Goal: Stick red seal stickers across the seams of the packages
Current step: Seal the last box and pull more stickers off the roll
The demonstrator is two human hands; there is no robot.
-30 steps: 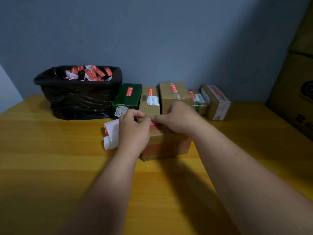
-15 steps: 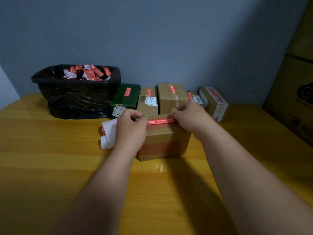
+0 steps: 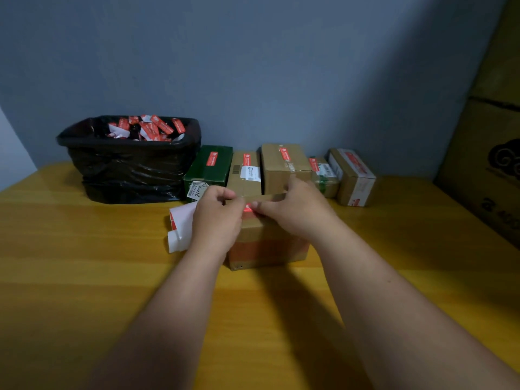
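Observation:
A brown cardboard box (image 3: 267, 246) stands on the yellow table (image 3: 84, 277) in front of me. A red seal sticker (image 3: 247, 209) lies along its top front edge, and only a small piece shows between my hands. My left hand (image 3: 216, 220) grips the box's top left corner with curled fingers. My right hand (image 3: 295, 212) lies over the top right of the box, its fingertips pressing on the sticker close to my left hand. A white sticker sheet (image 3: 181, 223) lies just left of the box, partly behind my left hand.
A row of sealed packages stands against the wall: a green box (image 3: 209, 167), brown boxes (image 3: 284, 164) and a taped one (image 3: 354, 175). A black-bagged bin (image 3: 126, 164) of sticker scraps sits at the back left. Large cartons (image 3: 492, 164) rise at the right.
Half a second ago my hands were apart with the sticker showing between them. My right hand has slid left along it and now covers most of it.

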